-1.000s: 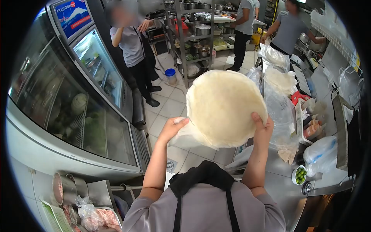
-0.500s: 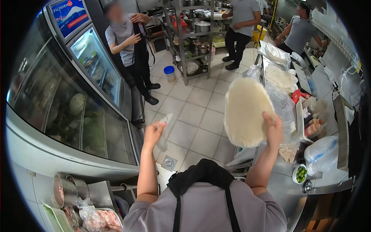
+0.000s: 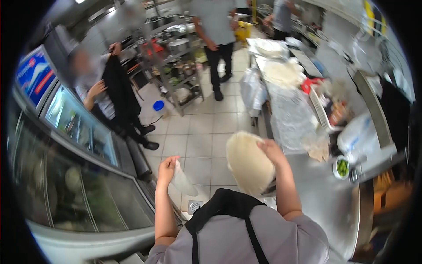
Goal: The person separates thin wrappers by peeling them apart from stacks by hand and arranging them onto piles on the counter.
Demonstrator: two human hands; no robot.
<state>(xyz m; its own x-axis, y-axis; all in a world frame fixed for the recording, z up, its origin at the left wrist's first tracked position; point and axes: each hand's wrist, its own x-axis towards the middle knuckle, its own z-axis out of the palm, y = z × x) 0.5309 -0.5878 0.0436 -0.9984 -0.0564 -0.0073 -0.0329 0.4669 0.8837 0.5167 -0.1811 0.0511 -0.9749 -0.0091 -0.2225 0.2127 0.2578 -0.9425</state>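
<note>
Pinched in my left hand (image 3: 167, 170) is a thin, translucent sheet (image 3: 183, 181), which hangs down limply over the floor tiles. My right hand (image 3: 271, 152) grips the upper right edge of a pale, round, flat dough sheet (image 3: 247, 163). The dough hangs upright in the air in front of my chest, left of the steel counter. Whether it is one layer or several, I cannot tell. A wide gap separates my two hands.
To the right, a steel counter (image 3: 303, 178) carries plastic film (image 3: 290, 116), more pale dough sheets (image 3: 281, 72), a bottle basket (image 3: 323, 110) and a bowl of green fruit (image 3: 341, 167). Glass-door fridges (image 3: 66, 189) line the left. A co-worker holding black cloth (image 3: 118, 86) stands ahead, another (image 3: 215, 35) beyond.
My view has turned rightward. The dough in my right hand has come lower and closer to my body. The thin sheet now hangs more spread out. A co-worker has raised the black cloth.
</note>
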